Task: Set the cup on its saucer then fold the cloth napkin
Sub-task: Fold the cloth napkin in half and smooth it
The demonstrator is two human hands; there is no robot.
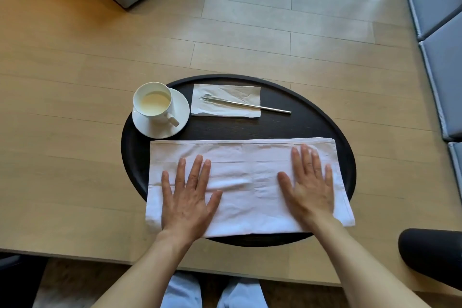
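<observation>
Round dark tray [312,117], on a pale wooden table [75,157].

Cup [153,100]: white, upright on its white saucer [160,130], far left of tray; holds pale liquid; handle points near-right.

Cloth napkin [250,182]: white, folded to a wide rectangle, across the near half of the tray; near-left corner overhangs the rim.

Left hand [188,195]: palm down, fingers spread flat on the napkin's left part, gripping nothing.

Right hand [310,182]: palm down, fingers spread flat on the napkin's right part, gripping nothing.

Paper napkin [225,101]: far centre of tray, a metal fork [250,104] lying across it, handle end pointing right.
</observation>
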